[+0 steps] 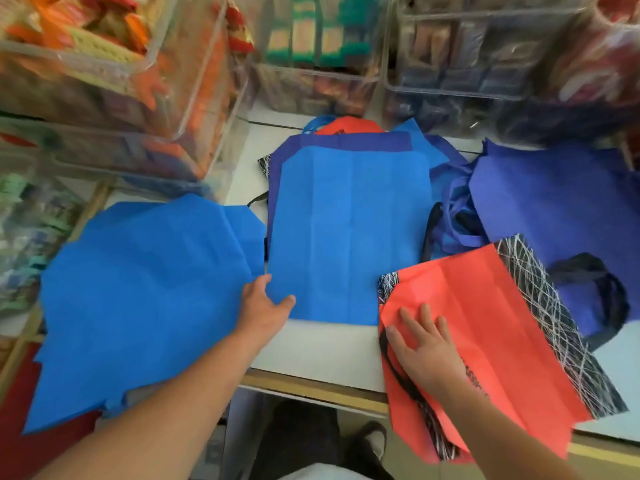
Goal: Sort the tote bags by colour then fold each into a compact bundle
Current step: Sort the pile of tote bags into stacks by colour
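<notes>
A light blue tote bag point(349, 233) lies flat in the middle of the table on top of a darker blue bag point(346, 142). My left hand point(265, 308) pinches its near left corner, thumb on top. Another light blue bag point(138, 299) spreads over the table's left edge. A red tote bag point(485, 327) lies at the near right over a black bag with white scribble lines point(554, 327). My right hand point(426, 344) rests flat on the red bag, fingers spread. A dark blue bag point(561, 202) lies at the far right.
Clear plastic bins point(322, 77) filled with colourful goods line the back and left of the white table point(329, 351). A second red bag point(346, 126) peeks out behind the centre pile. Loose blue handles point(453, 216) bunch between the piles. The table's wooden front edge point(311, 386) runs below.
</notes>
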`<state>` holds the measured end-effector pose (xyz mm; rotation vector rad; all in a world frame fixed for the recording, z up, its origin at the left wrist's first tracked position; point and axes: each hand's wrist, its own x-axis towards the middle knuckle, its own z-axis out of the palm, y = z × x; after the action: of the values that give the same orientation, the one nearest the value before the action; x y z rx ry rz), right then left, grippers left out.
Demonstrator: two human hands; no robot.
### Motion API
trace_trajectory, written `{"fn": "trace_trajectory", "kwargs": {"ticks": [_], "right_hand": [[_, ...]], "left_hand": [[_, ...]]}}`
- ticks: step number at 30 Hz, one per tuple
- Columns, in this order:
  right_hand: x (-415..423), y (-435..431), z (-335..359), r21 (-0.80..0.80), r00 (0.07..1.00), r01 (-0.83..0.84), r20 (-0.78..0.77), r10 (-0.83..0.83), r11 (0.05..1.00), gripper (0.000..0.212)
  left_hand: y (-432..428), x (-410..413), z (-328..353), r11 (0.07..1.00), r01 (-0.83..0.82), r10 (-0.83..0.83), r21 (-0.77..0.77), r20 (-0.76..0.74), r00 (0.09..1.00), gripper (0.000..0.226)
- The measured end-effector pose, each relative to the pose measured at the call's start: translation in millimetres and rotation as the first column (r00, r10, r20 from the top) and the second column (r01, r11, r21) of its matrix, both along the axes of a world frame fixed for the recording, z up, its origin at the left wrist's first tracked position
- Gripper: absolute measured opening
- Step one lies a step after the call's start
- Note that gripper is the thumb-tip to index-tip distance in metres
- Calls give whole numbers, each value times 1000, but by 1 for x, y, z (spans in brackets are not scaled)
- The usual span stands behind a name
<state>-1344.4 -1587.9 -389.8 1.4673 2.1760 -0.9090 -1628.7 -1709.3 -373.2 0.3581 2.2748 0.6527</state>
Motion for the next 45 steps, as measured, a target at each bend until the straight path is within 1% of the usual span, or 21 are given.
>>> {"fn": "trace_trajectory", "kwargs": {"ticks": [2,5,7,10,13,15,16,18,20,22,23,26,28,30,31,32,34,38,40,43,45], "right_hand": [[-7,7,7,-16,999,39,0,-39,999,67],[-10,13,12,5,997,24,-79,-23,1000,70],[-8,15,8,6,998,9,-64,-9,1000,69],[-9,18,13,-17,997,-78,4,78,997,64],[-13,21,28,-99,992,111,-55,-117,989,60],[-11,25,26,-107,975,187,-102,-198,976,64],[-10,26,26,-107,965,207,-142,-221,972,65],[-7,28,25,-137,952,225,-180,-248,965,67],[-3,32,15,-148,955,224,-164,-248,963,80],[-15,31,17,-89,966,210,-135,-221,974,92],[-26,26,23,-31,968,202,-144,-205,979,87],[-71,7,51,60,933,104,-353,-77,993,74],[-96,-6,69,-1,919,37,-393,-35,999,70],[-117,-16,73,-77,915,38,-398,-65,996,71],[-127,-22,79,-137,904,91,-403,-139,986,75],[-136,-28,82,-196,877,151,-425,-222,969,80],[-155,-42,91,-318,799,276,-449,-401,907,77],[-186,-61,96,-479,690,426,-376,-618,768,28],[-203,-71,94,-521,681,445,-331,-654,728,18],[-227,-94,86,-490,738,346,-384,-555,800,43],[-244,-118,86,-525,805,228,-372,-461,820,51]], "left_hand": [[9,-8,-1,993,-93,92,72,21,996,45],[22,-13,0,968,-210,200,140,81,976,33],[25,-11,7,965,-198,186,171,86,979,23],[31,-5,15,960,-165,157,224,56,986,20],[37,4,36,957,-60,31,283,106,994,22],[37,8,54,946,50,-38,321,-43,998,32],[35,9,66,938,51,-6,342,-133,991,32],[27,7,92,906,-57,172,418,-242,955,29],[10,5,111,864,-185,338,468,-269,902,24],[-16,6,115,852,-289,409,437,-208,889,18],[-32,8,112,842,-353,447,408,-162,880,14],[-72,5,99,772,-541,612,335,-160,774,32],[-88,-1,101,706,-621,688,340,-125,714,37],[-106,-10,101,624,-697,742,352,14,671,31],[-117,-13,100,590,-735,752,335,103,651,25],[-130,-14,101,591,-749,736,299,182,652,20],[-161,-21,98,713,-662,625,232,216,750,17],[-213,-65,109,865,-475,468,161,78,880,25],[-225,-100,117,925,-365,365,103,26,931,32],[-231,-167,122,977,-202,192,-67,-128,973,45],[-225,-207,128,978,-169,124,-127,-298,946,52]]}}
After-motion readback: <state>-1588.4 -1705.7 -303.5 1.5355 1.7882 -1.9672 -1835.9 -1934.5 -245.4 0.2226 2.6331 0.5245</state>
